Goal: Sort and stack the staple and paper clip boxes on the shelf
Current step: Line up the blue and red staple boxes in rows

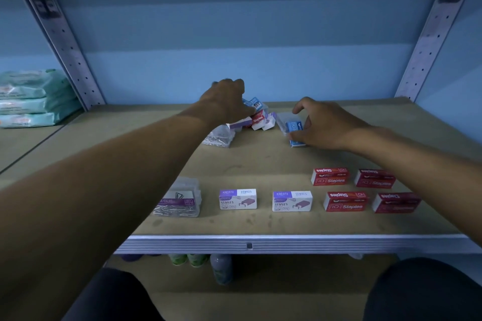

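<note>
The right hand [323, 124] curled half-open around a small blue cardboard staple box [294, 130] lying lengthwise toward the shelf's back, thumb touching its near end, while the left hand [227, 101] closed over the mixed pile [257, 116]

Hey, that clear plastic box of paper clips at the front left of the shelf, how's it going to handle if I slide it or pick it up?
The clear paper clip box looks rigid, so it should hold its shape. It sits low and flat on the shelf, so pushing probably slides it rather than tips it. The loose clips inside would likely shift and rattle.
</note>
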A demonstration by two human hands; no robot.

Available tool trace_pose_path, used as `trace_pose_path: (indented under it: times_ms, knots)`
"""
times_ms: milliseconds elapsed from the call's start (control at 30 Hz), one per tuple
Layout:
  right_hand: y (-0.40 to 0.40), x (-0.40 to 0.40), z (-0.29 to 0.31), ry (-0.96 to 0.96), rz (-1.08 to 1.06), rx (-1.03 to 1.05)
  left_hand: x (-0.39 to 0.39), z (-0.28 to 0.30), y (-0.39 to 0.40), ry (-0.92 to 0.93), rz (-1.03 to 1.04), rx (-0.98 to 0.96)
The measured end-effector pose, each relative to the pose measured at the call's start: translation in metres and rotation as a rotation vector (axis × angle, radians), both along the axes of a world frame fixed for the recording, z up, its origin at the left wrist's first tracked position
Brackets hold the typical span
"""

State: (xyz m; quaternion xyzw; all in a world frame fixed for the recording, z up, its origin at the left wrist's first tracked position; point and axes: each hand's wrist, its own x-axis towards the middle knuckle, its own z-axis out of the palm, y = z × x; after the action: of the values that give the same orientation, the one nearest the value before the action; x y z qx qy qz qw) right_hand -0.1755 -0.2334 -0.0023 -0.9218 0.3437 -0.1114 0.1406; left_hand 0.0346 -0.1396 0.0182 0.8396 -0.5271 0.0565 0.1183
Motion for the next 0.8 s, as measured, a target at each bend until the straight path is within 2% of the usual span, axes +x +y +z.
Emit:
trace_pose_path:
  times_ms: [267, 567, 800]
  knots:
    - [-0.002, 0.008, -0.005, -0.02, -0.017, 0.009, 0.003, -0.004, -0.002, 0.033, -0.001, -0.012]
    - [0.003, 0.011, 0.0, -0.121, 0.004, 0.129, -0.008, 0.015, 0.008, 0.092, -0.007, -0.05]
    - [0.021, 0.0, 0.009, -0.245, -0.021, 0.255, -0.019, 0.039, 0.021, 0.106, -0.023, 0.049]
